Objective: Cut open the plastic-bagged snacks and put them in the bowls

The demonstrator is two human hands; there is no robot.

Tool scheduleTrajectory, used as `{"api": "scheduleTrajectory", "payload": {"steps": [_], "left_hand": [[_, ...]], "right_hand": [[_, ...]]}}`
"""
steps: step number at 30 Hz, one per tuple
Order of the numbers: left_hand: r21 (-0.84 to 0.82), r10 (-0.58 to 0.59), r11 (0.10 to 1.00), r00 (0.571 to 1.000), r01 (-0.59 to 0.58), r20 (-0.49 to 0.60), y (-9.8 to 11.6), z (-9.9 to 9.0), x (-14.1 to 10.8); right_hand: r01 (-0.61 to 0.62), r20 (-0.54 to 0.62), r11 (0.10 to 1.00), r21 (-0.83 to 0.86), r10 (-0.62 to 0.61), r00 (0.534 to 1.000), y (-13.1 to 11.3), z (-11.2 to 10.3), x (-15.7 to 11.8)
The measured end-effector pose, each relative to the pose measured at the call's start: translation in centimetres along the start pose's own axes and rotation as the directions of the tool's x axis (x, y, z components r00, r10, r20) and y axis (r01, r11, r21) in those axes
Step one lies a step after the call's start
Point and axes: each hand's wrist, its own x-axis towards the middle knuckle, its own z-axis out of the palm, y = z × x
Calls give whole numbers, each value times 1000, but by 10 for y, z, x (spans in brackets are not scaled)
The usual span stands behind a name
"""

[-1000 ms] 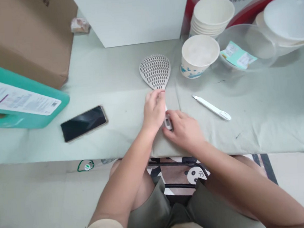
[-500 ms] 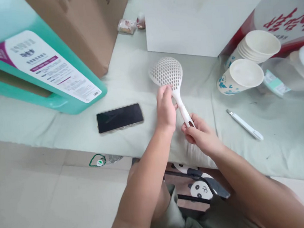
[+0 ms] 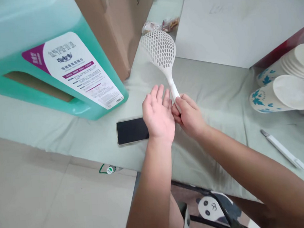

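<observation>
A white skimmer (image 3: 160, 49) with a honeycomb of holes in its bowl is held up over the table, bowl pointing away from me. My right hand (image 3: 190, 116) is wrapped round its handle, hiding the lower end. Just left of the handle, my left hand (image 3: 159, 115) lies palm up with its fingers stretched out, holding nothing. Under and beside that hand a dark phone (image 3: 131, 131) rests on the cloth, its right end covered by the hand.
A large jug of green liquid (image 3: 104, 72) and a cardboard box (image 3: 123, 36) stand at the left. Behind is a white box (image 3: 213, 26). To the right are paper cups (image 3: 264, 97) and a white utility knife (image 3: 283, 150). Small wrapped snacks (image 3: 170, 24) lie at the back.
My left hand has let go of the skimmer's neck and turned palm up with fingers spread. The skimmer has risen in my right hand, which grips higher on the handle. The view has shifted left.
</observation>
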Motion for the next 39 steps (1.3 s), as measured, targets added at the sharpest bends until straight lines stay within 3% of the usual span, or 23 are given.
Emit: {"api": "scheduleTrajectory", "payload": {"steps": [4, 11, 15, 18, 23, 27, 30, 35, 39], "left_hand": [[-68, 3, 998, 998, -8, -69, 6, -5, 7], [84, -74, 994, 997, 76, -25, 3, 2, 18], [66, -99, 993, 995, 101, -29, 1, 3, 19], [28, -118, 992, 992, 119, -37, 2, 2, 18], [51, -98, 994, 995, 99, -25, 5, -1, 14], [205, -38, 978, 999, 29, 39, 4, -4, 11], [202, -30, 979, 998, 19, 49, 5, -4, 9], [-100, -103, 990, 993, 97, -52, 14, 3, 4], [-421, -164, 901, 981, 107, -102, 20, 12, -3]], "right_hand": [[3, -62, 999, -43, -5, 998, -12, 19, 47], [-2, -215, 998, -59, -11, 977, -41, 54, 141], [5, -259, 993, -119, -36, 965, -48, 61, 183], [-63, -276, 989, -131, 24, 961, -52, 61, 198], [-245, -264, 969, -29, 229, 937, -60, 60, 192], [-294, -266, 955, -46, 272, 925, -60, 52, 174], [-323, -257, 944, -71, 295, 920, -55, 41, 159], [-363, -264, 923, -128, 321, 910, -46, 27, 123], [-301, -218, 941, -156, 264, 940, -48, 25, 104]]}}
